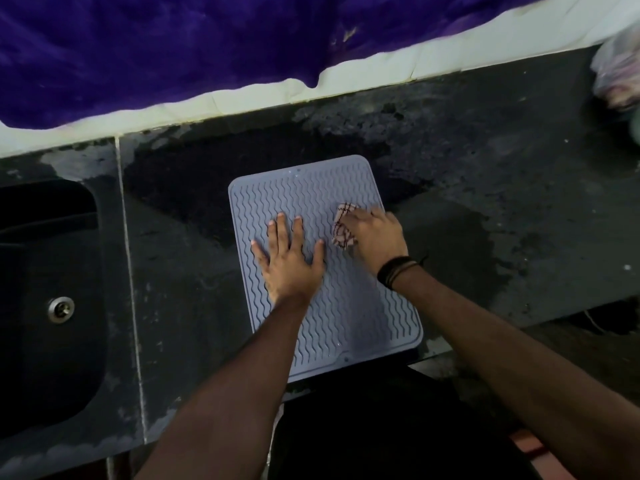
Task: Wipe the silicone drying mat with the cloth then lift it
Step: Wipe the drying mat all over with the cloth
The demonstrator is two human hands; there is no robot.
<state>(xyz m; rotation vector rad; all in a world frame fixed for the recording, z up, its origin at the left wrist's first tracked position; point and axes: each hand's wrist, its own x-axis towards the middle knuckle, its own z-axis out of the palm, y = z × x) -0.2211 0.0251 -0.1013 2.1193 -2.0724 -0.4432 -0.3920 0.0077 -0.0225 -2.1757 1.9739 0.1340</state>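
On dark wet countertop [485,188], centre frame: grey wavy-ribbed silicone drying mat [346,317] lying flat, near edge overhanging counter front at 6 o'clock. Left hand [289,261] spread flat, pressing mat middle; right hand [375,237] at 3 o'clock of it, fingers curled over bunched checked cloth [343,230] on mat. Black sink [52,271] at 9 o'clock, purple fabric [173,46] at 12.

One head-worn camera looks steeply down, close over the counter [485,209], facing the wall.
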